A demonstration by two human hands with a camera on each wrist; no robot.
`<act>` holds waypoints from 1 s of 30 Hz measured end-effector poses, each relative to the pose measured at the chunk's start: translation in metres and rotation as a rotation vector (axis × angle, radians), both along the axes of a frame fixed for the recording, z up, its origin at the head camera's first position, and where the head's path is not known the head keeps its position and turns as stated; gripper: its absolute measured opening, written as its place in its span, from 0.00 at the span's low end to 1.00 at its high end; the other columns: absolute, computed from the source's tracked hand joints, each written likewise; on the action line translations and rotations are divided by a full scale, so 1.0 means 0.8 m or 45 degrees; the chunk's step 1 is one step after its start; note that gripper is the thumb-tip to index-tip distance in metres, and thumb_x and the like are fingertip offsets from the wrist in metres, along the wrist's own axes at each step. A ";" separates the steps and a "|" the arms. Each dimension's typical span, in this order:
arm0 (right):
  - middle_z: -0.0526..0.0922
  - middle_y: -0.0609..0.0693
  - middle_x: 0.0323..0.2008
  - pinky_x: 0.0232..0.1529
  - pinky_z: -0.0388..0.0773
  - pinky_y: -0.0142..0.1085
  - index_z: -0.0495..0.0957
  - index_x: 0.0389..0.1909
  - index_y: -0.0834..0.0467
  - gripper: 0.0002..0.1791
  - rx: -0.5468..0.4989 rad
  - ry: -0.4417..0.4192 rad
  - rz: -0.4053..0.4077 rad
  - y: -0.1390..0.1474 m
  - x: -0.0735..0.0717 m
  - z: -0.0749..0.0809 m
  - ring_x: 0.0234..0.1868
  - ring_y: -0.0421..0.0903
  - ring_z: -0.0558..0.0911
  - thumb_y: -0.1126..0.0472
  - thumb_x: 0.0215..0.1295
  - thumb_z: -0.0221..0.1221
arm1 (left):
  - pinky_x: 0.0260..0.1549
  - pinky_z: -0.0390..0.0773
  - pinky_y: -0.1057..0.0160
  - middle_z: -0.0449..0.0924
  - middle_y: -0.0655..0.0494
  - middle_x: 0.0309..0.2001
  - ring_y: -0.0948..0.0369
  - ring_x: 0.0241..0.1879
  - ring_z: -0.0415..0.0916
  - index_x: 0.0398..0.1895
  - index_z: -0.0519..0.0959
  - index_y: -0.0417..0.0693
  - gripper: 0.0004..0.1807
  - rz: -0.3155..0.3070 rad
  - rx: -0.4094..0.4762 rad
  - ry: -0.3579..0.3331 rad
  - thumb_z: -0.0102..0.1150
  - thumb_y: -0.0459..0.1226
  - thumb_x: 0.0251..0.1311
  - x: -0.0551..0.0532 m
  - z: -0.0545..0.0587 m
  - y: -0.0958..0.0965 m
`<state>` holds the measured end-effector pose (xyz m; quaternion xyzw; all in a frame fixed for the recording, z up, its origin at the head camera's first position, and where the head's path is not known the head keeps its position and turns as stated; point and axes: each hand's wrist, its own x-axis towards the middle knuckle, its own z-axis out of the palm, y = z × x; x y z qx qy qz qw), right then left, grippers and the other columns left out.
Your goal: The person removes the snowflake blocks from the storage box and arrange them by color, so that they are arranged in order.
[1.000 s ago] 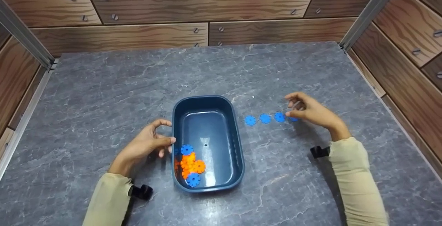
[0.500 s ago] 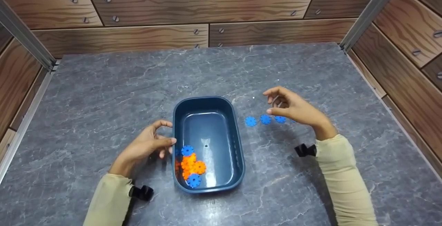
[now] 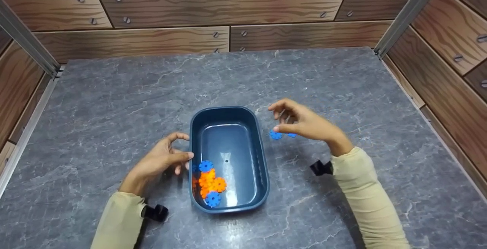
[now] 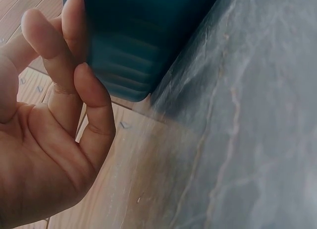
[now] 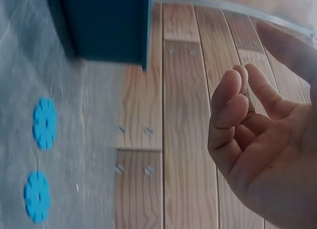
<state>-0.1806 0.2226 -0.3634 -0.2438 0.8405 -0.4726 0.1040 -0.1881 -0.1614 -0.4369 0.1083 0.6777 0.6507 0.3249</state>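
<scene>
"Dark-blue tub (image 3: 228, 138): location?"
"On the grey marbled table (image 3: 114, 100), between the two hands."
"Contents?"
"Orange notched discs (image 3: 207, 176), overlapping, exact count unclear; two blue notched discs (image 3: 213, 199), one at either end of the cluster, all toward the near-left corner."
"Left hand (image 3: 158, 158)?"
"Thumb at the tub's left rim, fingers bent against its outer side, holding it."
"Right hand (image 3: 307, 122)?"
"Above the table, right of the tub; fingers loosely bent, thumb well apart, nothing held."
"Near it?"
"Loose blue discs (image 3: 276, 135), two showing; in the head view the hand partly covers one."
</scene>
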 end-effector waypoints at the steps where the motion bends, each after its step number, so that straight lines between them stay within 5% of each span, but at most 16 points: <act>1: 0.74 0.53 0.42 0.36 0.75 0.29 0.69 0.58 0.64 0.26 0.008 -0.005 0.013 -0.006 0.000 0.000 0.37 0.39 0.74 0.66 0.60 0.64 | 0.16 0.73 0.72 0.81 0.57 0.20 0.67 0.12 0.70 0.62 0.55 0.40 0.32 0.002 0.000 0.000 0.62 0.33 0.59 0.000 0.000 0.000; 10: 0.73 0.63 0.46 0.40 0.74 0.30 0.67 0.60 0.61 0.26 0.088 -0.047 0.158 -0.052 0.001 -0.005 0.38 0.44 0.74 0.62 0.62 0.63 | 0.17 0.73 0.72 0.82 0.57 0.21 0.67 0.12 0.70 0.61 0.56 0.41 0.31 -0.017 0.014 0.018 0.62 0.32 0.59 0.000 -0.001 -0.001; 20: 0.73 0.62 0.45 0.35 0.71 0.28 0.69 0.59 0.59 0.27 0.133 -0.079 0.245 -0.086 0.001 -0.020 0.35 0.44 0.72 0.61 0.60 0.65 | 0.17 0.72 0.71 0.81 0.57 0.20 0.66 0.12 0.70 0.61 0.55 0.39 0.32 -0.011 0.004 0.013 0.62 0.33 0.59 0.000 0.001 -0.001; 30: 0.75 0.63 0.46 0.38 0.70 0.32 0.72 0.58 0.59 0.24 0.225 -0.061 0.405 -0.109 0.003 -0.035 0.42 0.57 0.73 0.62 0.61 0.65 | 0.18 0.72 0.71 0.81 0.57 0.20 0.66 0.12 0.71 0.61 0.56 0.41 0.32 -0.004 0.000 -0.013 0.62 0.33 0.59 0.000 0.002 -0.001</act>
